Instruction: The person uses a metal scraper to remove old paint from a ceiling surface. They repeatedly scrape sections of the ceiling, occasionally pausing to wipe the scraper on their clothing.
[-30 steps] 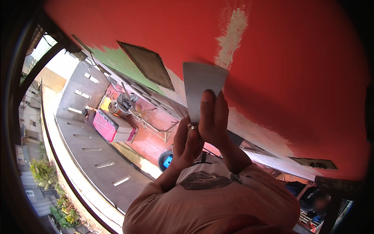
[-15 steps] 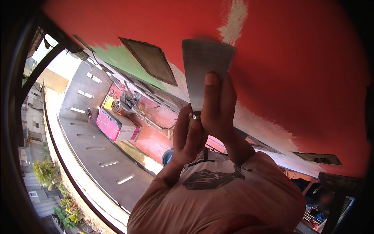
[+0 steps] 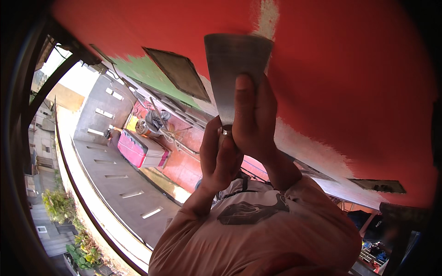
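A wide metal putty knife (image 3: 225,64) is held up against the red painted wall (image 3: 336,87). My left hand (image 3: 218,158) is closed around its handle, which is mostly hidden by the fingers. My right hand (image 3: 258,117) grips the lower right side of the blade, with the thumb lying flat along the metal. The blade's broad edge is beside a rough pale strip (image 3: 268,20) in the red paint. Whether that edge touches the wall cannot be made out.
A dark framed recess (image 3: 177,71) is set in the wall near a green painted patch (image 3: 136,66). Below left are a pink-and-white box-shaped object (image 3: 133,147), a pile of clutter (image 3: 156,122) and a grey slotted wall (image 3: 106,161). Another recess (image 3: 380,186) lies at right.
Both hands and the putty knife have shifted a little up and to the left across the wall. The hold on blade and handle looks the same.
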The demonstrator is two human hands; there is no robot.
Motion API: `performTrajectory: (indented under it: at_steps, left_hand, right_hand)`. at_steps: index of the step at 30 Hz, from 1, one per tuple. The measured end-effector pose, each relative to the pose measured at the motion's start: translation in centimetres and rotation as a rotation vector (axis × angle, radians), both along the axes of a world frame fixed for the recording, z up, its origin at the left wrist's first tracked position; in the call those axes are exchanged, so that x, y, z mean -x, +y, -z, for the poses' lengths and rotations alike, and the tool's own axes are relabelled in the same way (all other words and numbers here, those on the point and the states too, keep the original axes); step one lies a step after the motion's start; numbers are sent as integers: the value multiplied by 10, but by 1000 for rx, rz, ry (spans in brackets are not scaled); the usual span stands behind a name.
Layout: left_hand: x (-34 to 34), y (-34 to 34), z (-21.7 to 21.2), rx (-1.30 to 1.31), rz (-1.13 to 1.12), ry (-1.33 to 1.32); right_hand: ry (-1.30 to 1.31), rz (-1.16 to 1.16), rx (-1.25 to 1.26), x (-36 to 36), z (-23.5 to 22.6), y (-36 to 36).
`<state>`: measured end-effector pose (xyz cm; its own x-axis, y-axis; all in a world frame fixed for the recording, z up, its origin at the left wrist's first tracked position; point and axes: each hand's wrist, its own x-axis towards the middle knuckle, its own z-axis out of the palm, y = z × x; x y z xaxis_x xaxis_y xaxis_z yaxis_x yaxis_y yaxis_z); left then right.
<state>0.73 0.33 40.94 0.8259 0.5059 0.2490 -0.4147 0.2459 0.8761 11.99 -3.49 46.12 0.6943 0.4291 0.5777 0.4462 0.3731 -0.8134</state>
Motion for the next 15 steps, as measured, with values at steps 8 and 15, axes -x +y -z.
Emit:
performTrajectory:
  at_steps: [8, 15]
  left_hand:
    - [2, -8, -7, 36, -18, -4]
    - [-10, -10, -29, 30, -23, -19]
  right_hand:
    - [-131, 51, -71, -2, 1, -1]
    - [-142, 68, -123, -7, -19, 2]
